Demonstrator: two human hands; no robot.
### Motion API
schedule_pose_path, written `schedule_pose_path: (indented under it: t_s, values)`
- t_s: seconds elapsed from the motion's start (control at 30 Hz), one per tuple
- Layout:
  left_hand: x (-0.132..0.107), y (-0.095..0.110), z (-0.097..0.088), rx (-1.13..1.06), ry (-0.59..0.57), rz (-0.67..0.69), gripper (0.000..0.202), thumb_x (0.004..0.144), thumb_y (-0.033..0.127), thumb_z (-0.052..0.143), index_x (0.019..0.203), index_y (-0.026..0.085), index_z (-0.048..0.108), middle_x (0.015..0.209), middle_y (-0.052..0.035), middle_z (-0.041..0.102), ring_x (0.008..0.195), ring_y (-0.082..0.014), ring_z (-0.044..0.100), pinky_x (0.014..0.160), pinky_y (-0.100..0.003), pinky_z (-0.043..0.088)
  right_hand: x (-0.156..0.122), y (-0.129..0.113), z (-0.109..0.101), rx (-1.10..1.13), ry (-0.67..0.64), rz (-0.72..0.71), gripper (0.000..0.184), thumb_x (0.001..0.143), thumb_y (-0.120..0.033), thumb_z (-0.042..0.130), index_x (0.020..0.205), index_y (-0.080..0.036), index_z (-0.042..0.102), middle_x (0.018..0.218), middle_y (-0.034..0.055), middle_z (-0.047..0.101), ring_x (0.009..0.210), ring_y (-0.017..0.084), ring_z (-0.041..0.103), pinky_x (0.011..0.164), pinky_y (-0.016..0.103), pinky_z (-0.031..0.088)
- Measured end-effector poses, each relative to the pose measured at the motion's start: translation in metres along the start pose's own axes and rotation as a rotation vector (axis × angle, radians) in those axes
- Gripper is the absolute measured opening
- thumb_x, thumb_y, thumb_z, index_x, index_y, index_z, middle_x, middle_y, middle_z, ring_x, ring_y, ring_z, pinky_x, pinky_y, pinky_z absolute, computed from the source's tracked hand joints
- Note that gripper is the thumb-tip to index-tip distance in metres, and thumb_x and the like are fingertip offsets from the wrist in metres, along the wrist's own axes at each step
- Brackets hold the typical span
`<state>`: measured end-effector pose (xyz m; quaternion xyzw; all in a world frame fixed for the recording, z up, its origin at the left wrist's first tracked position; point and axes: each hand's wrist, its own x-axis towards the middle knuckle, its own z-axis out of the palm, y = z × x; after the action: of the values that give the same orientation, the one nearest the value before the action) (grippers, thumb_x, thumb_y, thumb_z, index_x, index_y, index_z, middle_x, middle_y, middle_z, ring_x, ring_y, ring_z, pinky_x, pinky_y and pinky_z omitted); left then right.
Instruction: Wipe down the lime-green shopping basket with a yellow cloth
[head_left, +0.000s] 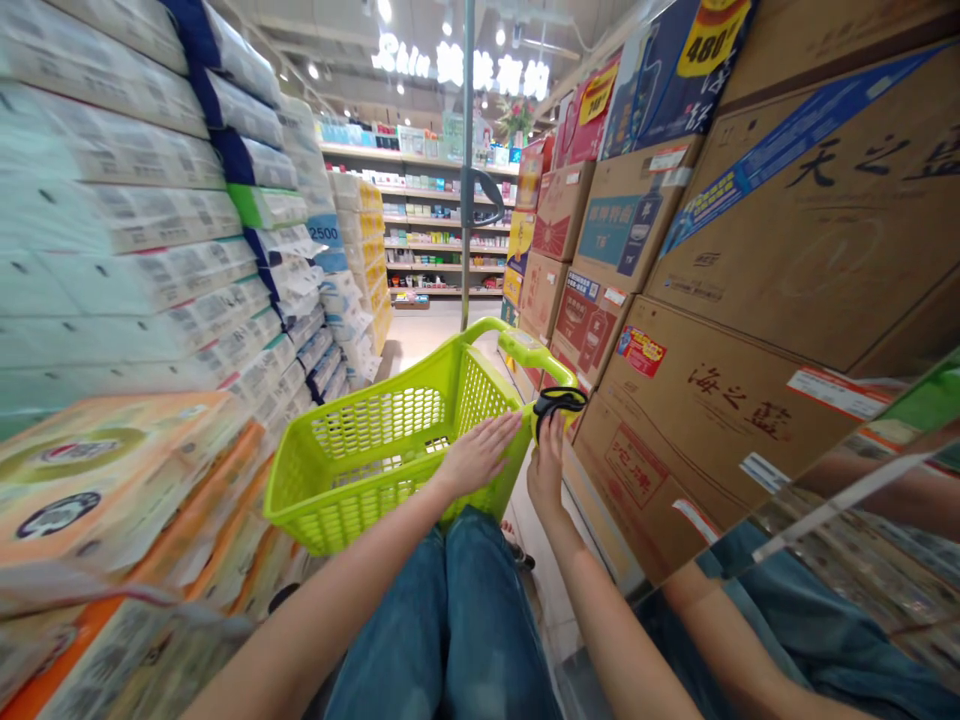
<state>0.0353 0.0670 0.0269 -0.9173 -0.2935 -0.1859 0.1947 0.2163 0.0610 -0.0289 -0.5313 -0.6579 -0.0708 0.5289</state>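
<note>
In front of my knees stands a lime-green plastic shopping cart (360, 405) with perforated walls; its floor shows through the open top. My left hand (480, 455) lies across its near right rim, fingers stretched out and together, holding nothing. On the right, the fingers of my right hand (546, 465) are curled against a black loop-shaped piece (561, 400) with yellow below it, at the near end of the cart's green handle (529, 350). The exact grip is partly hidden by the fingers.
Stacked tissue packs (172, 220) line the left side, with orange-edged packs (112, 480) close by. Cardboard cartons (712, 370) rise on the right. A grey pole (466, 120) with a dark hook stands beyond the cart. Stocked shelves (442, 225) are at the back.
</note>
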Motion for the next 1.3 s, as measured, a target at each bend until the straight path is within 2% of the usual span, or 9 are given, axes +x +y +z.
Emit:
schedule_pose_path:
  t_s: [0.13,0.23,0.33,0.5,0.6,0.73,0.97,1.17,1.3]
  values:
    - [0.002,0.041,0.016,-0.009,0.050,-0.272,0.079,0.095,0.029,0.042,0.158,0.012,-0.003,0.165,-0.0072,0.010,0.153,-0.0240,0.003,0.126,-0.044,0.012,0.034,0.008,-0.016,0.000,0.025,0.024,0.069,0.093,-0.008,0.022,0.159,-0.027,0.010,0.167,0.0028,0.009,0.154,0.020,0.002,0.123,0.054,0.018]
    - [0.010,0.058,0.026,-0.027,0.094,-0.406,0.081,0.095,0.028,0.040,0.156,0.013,-0.010,0.165,-0.0094,0.010,0.153,-0.0247,0.006,0.125,-0.047,0.014,0.063,0.012,-0.026,0.005,0.062,0.059,0.070,0.091,-0.007,0.025,0.158,-0.026,0.014,0.167,0.0023,0.009,0.154,0.020,0.004,0.124,0.053,0.016]
    - [0.018,0.062,0.036,-0.009,0.120,-0.463,0.079,0.096,0.028,0.039,0.156,0.011,-0.009,0.164,-0.0115,0.012,0.153,-0.0253,0.007,0.125,-0.047,0.016,0.050,0.015,-0.019,-0.032,0.046,-0.002,0.071,0.092,-0.006,0.024,0.159,-0.025,0.012,0.167,0.0046,0.011,0.154,0.022,0.002,0.123,0.056,0.017]
    - [0.019,0.060,0.049,0.099,0.129,-0.473,0.070,0.098,0.029,0.037,0.157,0.007,0.006,0.163,-0.0120,0.015,0.153,-0.0246,0.010,0.124,-0.046,0.021,0.003,0.028,0.001,-0.095,-0.083,-0.165,0.075,0.091,-0.001,0.026,0.158,-0.028,0.009,0.165,0.0067,0.019,0.153,0.024,0.010,0.120,0.058,0.026]
    - [0.018,0.058,0.052,0.148,0.134,-0.458,0.067,0.099,0.032,0.036,0.156,0.006,0.013,0.163,-0.0119,0.018,0.152,-0.0235,0.014,0.123,-0.045,0.021,0.021,0.034,-0.005,-0.068,-0.020,-0.155,0.076,0.090,0.001,0.024,0.158,-0.027,0.010,0.166,0.0059,0.016,0.154,0.024,0.008,0.121,0.059,0.023]
    - [0.018,0.059,0.052,0.163,0.144,-0.458,0.066,0.099,0.035,0.035,0.155,0.006,0.017,0.162,-0.0122,0.020,0.152,-0.0227,0.016,0.124,-0.044,0.019,0.052,0.024,-0.014,0.010,0.113,-0.010,0.073,0.091,-0.002,0.023,0.159,-0.027,0.009,0.167,0.0035,0.007,0.154,0.024,0.003,0.122,0.058,0.020]
    - [0.018,0.061,0.044,0.165,0.131,-0.444,0.064,0.099,0.033,0.034,0.155,0.006,0.018,0.163,-0.0107,0.015,0.153,-0.0236,0.012,0.124,-0.045,0.016,-0.005,0.007,0.008,0.053,-0.024,-0.166,0.072,0.094,-0.007,0.030,0.158,-0.031,0.008,0.166,0.0032,0.010,0.154,0.023,0.007,0.122,0.058,0.021]
    - [0.017,0.060,0.041,0.148,0.117,-0.454,0.065,0.099,0.034,0.035,0.156,0.008,0.018,0.163,-0.0096,0.016,0.153,-0.0227,0.012,0.124,-0.044,0.016,0.053,0.023,-0.015,0.132,0.157,0.163,0.070,0.092,-0.008,0.029,0.158,-0.024,0.014,0.167,0.0041,0.009,0.154,0.019,0.008,0.125,0.050,0.015]
    - [0.018,0.061,0.042,0.150,0.118,-0.456,0.067,0.098,0.034,0.037,0.156,0.006,0.016,0.163,-0.0109,0.017,0.153,-0.0234,0.012,0.124,-0.045,0.018,0.044,0.010,-0.011,0.101,0.111,0.089,0.071,0.092,-0.008,0.027,0.159,-0.026,0.011,0.167,0.0027,0.007,0.154,0.019,0.005,0.124,0.052,0.015]
